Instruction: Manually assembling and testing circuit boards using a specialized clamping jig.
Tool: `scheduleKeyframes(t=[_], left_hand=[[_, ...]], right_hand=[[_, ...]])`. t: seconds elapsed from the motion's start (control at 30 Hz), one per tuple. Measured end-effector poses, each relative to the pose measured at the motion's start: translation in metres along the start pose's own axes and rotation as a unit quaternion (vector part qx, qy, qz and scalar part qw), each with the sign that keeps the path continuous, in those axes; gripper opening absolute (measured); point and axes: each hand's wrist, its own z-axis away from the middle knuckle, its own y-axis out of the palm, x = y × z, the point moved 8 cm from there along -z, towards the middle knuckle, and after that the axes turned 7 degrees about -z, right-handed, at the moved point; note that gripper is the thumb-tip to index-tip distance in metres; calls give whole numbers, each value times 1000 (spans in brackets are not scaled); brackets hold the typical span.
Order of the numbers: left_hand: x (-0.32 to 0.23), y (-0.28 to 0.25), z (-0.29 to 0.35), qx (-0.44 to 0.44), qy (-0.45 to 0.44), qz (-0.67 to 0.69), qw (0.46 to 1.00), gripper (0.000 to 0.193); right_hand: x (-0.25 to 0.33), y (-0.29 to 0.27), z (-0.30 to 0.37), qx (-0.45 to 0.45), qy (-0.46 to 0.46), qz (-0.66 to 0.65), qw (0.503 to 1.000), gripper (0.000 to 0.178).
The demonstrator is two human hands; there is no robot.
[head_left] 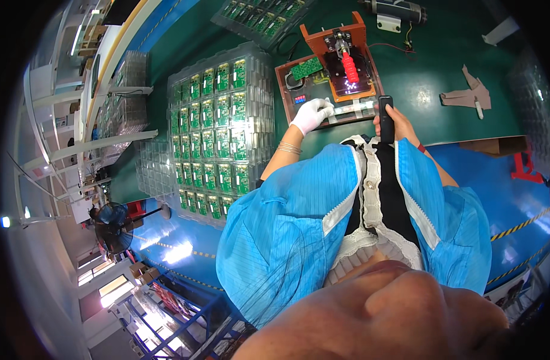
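Note:
My left hand (313, 115), in a white glove, is at the front left edge of the test fixture (314, 90). Its fingers are bent together beside a taped, pale strip (346, 110) along that edge; whatever they pinch is hidden. Bare, my right hand (402, 127) wraps round a long black handheld device (386, 118), upright at the fixture's front right corner. On the fixture lies a green circuit board (306, 68). Behind the strip stands an orange-brown clamp frame with a red-handled toggle clamp (349, 67) over a lit display.
Stacked clear trays (260, 90) of green circuit boards stand left of the fixture, with another board tray (260, 21) at the far side. A motor (398, 12) with loose wires lies at the back right. Brown cloth (467, 96) lies on the green table (419, 78); a cardboard box (496, 146) sits below its edge.

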Motion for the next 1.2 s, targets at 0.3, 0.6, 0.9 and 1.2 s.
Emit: scheduleKeyframes(t=[0.3,0.6,0.9,1.2], left_hand=[[-4,-3,7,-21,-5,3,1000,25],[18,-48,54,-285,22,33,958,21],[68,-43,66,-357,-65,0,932,30],[81,-32,55,-360,-77,89,926,40]], right_hand=[[16,-32,-15,-32,-86,35,995,34],[63,-44,-15,-105,-285,496,814,42],[47,-34,-40,-24,-215,605,766,49],[38,-52,-53,-10,-209,594,777,49]])
